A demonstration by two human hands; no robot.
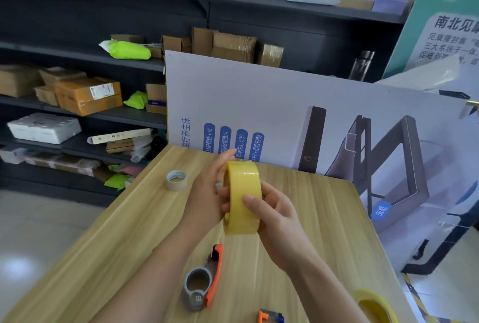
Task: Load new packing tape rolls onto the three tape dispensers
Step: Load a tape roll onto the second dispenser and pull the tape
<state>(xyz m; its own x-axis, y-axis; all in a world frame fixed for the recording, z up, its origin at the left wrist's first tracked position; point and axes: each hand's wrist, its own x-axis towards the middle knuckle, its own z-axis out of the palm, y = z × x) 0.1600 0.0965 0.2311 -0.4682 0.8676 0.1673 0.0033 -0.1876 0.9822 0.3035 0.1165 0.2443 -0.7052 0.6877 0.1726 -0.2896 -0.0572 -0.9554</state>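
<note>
We hold a yellow roll [242, 195] of tape upright between our two hands, lifted off the table [124, 239], its broad taped band turned toward us. Our left hand [207, 193] lies against the roll's left face, fingers reaching up past its far rim and the thumb tucked at the edge of the hole, so it grasps the roll from that side. Our right hand [274, 219] wraps the right face, fingers curled behind it and the thumb pressed flat on the outer band. Both hands are closed on the roll and neither is free. Below our wrists, nearer to us, a grey and orange dispenser [202, 284] lies on its side on the table, its round hub bare. Closer still, under our right forearm, the top of a second dispenser [269, 317] shows orange and blue at the frame's edge. Right of our right forearm, another yellow roll, the spare roll [373, 307], sits at the table's near corner, partly cut off. Left of our left hand and a little beyond it stands a small pale core [176, 179], nearly used up. Beyond our fingertips a printed board [285, 105] leans at the table's far edge, and dark shelves [77, 50] of cartons stand farther left.
</note>
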